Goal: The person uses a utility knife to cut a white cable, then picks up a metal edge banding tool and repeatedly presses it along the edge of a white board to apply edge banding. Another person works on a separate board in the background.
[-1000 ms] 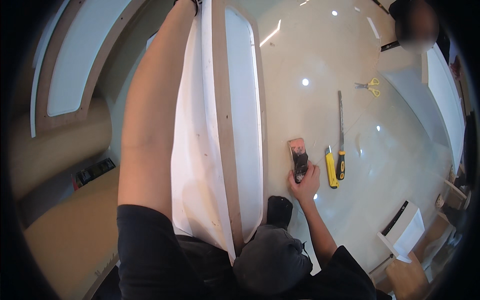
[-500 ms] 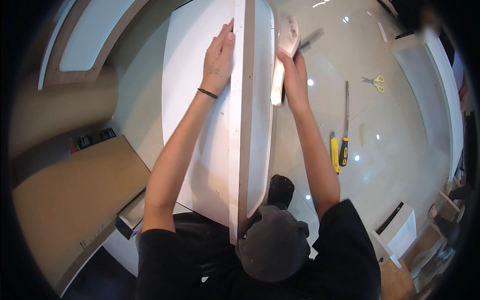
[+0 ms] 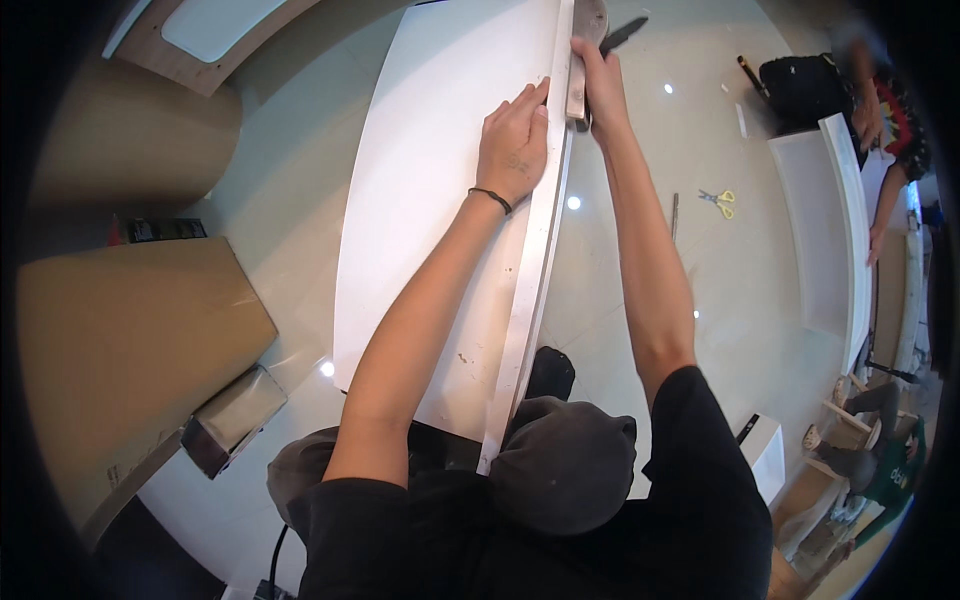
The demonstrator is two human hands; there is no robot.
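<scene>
A large white panel (image 3: 440, 180) leans across in front of me, its long edge running from my lap to the far side. My left hand (image 3: 515, 145) lies on its white face with fingers stretched out, fingertips at the edge; a dark band circles that wrist. My right hand (image 3: 604, 92) is closed around a pale, flat-bodied hand tool (image 3: 577, 90) with a rounded far end and a dark piece sticking out to the right. The tool lies along the panel's far edge; its underside is hidden. My knee (image 3: 560, 465) in dark cloth is beside the near end.
Yellow-handled scissors (image 3: 720, 203) and a thin metal blade (image 3: 675, 217) lie on the shiny floor to the right. A white panel (image 3: 815, 235) stands farther right, beside other people. Cardboard (image 3: 140, 370), a small open box (image 3: 235, 415) and a wood-edged panel (image 3: 165, 62) are at left.
The right hand and tool have moved farther away along the edge. The panel now shows more of its white face and less of its recessed side. My left hand appears farther right.
</scene>
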